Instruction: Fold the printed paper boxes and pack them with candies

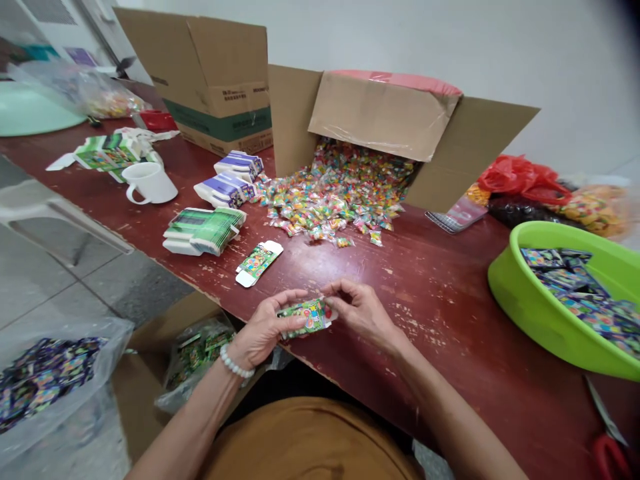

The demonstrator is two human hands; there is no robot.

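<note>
My left hand (267, 327), with a beaded bracelet at the wrist, grips a small green printed carton (313, 315) near the table's front edge. Fingers and thumb of my right hand (357, 310) pinch together at the carton's right end, where a white flap shows. A small red bit peeks out by that thumb; what the fingers hold is partly hidden. Just beyond my left hand lies another green carton (259, 263) with its end flaps out. Farther back, a heap of wrapped candies (330, 210) spills from a cardboard box (385, 120) on its side.
Flat green cartons (205, 230), purple carton stacks (227, 190) and a white mug (150, 183) stand to the left. At right are a lime-green basin (520, 293) of dark packets and red-handled scissors (607, 427). Below the table sits a bag of packets (50, 380).
</note>
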